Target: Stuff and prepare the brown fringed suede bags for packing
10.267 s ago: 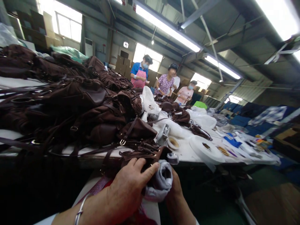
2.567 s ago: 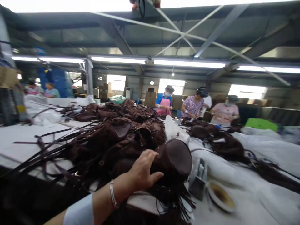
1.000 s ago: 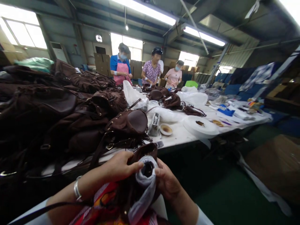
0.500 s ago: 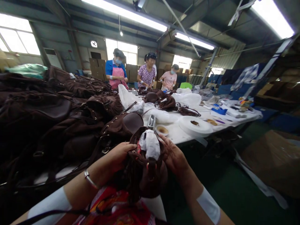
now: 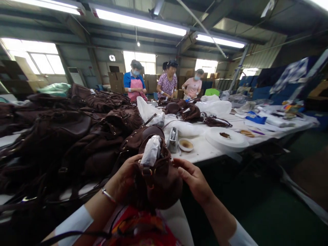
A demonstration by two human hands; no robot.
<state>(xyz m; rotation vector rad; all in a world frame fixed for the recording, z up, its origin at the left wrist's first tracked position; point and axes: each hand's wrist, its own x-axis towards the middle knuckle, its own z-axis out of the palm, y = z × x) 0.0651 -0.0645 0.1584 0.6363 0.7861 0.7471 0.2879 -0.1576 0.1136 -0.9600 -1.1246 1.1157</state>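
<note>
A dark brown bag (image 5: 164, 188) with metal eyelets sits upright in front of me, its mouth open and white paper stuffing (image 5: 151, 150) poking out. My left hand (image 5: 129, 177) grips the bag's left side, its thumb near the rim and its other fingers largely hidden. On the opposite side, my right hand (image 5: 196, 179) has bent fingers and thumb at the upper edge of the bag. Just beyond it stand a grey metal tape dispenser or similar tool (image 5: 173, 140) and a small round tape roll (image 5: 186, 145).
Many brown bags (image 5: 64, 136) are heaped along the left. A large white roll (image 5: 227, 138), scissors (image 5: 246, 133) and a blue tape dispenser (image 5: 256, 117) lie on the white table (image 5: 205, 153). Clear plastic bags (image 5: 215, 106) lie further back. Three co-workers (image 5: 134, 82) stand across the table.
The bag has turned so its mouth and paper lean left. My right hand's fingers, flatter before, are now more bent at the edge. The view has swung slightly left.
</note>
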